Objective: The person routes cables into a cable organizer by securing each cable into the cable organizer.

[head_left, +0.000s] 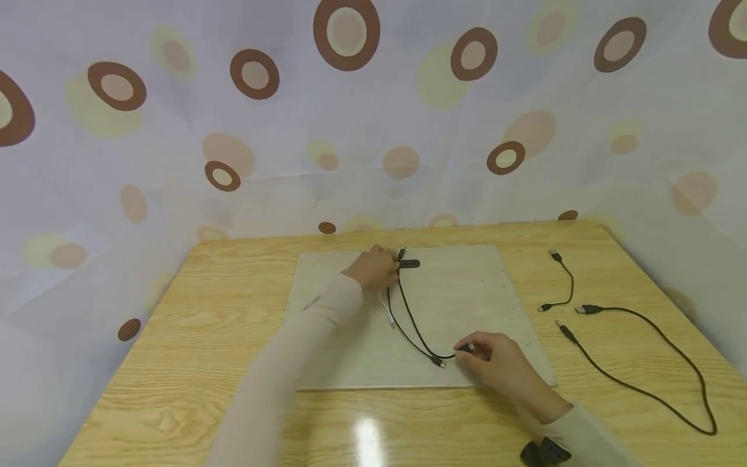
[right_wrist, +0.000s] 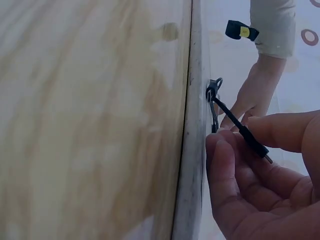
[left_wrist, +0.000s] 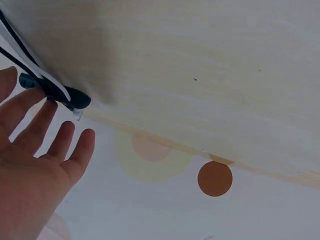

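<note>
At the far side of a pale board point(head_left: 461, 292), my left hand point(head_left: 375, 267) pinches at a black strip with rounded ends point(left_wrist: 80, 97). Black cables point(head_left: 408, 310) and a white cable point(left_wrist: 55, 85) run across that strip, and the left ring and little fingers stand free. Near the board's front edge, my right hand point(head_left: 496, 363) holds the plug end of a black cable point(right_wrist: 254, 141) between thumb and fingers, its metal tip sticking out. Another black plug point(head_left: 438, 362) lies on the board just left of the right hand, and a white plug point(head_left: 391, 320) lies farther back.
On the wooden table point(head_left: 233, 311), right of the board, lie a short black USB cable point(head_left: 572, 282) and a longer black USB cable point(head_left: 671, 331) in a wide loop. A patterned curtain point(head_left: 373, 117) hangs behind the table and along its sides.
</note>
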`<state>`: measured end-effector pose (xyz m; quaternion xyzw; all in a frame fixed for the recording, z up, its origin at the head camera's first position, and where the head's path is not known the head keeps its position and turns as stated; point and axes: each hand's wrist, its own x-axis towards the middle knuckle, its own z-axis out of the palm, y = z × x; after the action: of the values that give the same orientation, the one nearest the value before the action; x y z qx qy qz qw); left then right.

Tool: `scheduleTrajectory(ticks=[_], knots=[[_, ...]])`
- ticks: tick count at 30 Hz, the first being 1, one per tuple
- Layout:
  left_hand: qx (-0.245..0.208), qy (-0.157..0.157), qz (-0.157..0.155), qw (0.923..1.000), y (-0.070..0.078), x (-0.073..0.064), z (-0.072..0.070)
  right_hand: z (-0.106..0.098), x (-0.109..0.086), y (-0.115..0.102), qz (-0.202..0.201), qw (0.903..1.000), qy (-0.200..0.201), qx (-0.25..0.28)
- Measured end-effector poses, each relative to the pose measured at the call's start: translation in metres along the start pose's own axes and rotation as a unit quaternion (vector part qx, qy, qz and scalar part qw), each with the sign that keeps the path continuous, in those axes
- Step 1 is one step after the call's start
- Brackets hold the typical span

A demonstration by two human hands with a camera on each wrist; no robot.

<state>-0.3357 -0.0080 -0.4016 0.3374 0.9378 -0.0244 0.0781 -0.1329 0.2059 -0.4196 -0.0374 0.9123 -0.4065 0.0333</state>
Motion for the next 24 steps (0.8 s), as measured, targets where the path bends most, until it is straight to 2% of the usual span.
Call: scheduleTrajectory(ticks=[2, 7, 16, 19, 24], knots=[[0.042, -0.008, 0.015, 0.9990, 0.002, -0.002, 0.002, -0.002, -0.002, 0.002, -0.007, 0.9999, -0.004, -0.013], [0.063, 0.004, 0.026, 0.9977, 0.004, -0.009, 0.008, -0.006, -0.004, 0.004, -0.021, 0.9994, 0.003, -0.029], [0.016, 0.013, 0.020, 0.9996, -0.001, -0.008, 0.019, -0.013, -0.007, 0.004, -0.041, 0.9977, 0.021, -0.050], [-0.010, 0.009, 0.018, 0.9998, -0.001, -0.009, 0.018, -0.014, -0.007, 0.005, -0.048, 0.9971, 0.021, -0.056], [-0.029, -0.001, 0.013, 0.9995, 0.002, -0.012, 0.013, -0.014, -0.007, 0.005, -0.059, 0.9967, 0.018, -0.054]])
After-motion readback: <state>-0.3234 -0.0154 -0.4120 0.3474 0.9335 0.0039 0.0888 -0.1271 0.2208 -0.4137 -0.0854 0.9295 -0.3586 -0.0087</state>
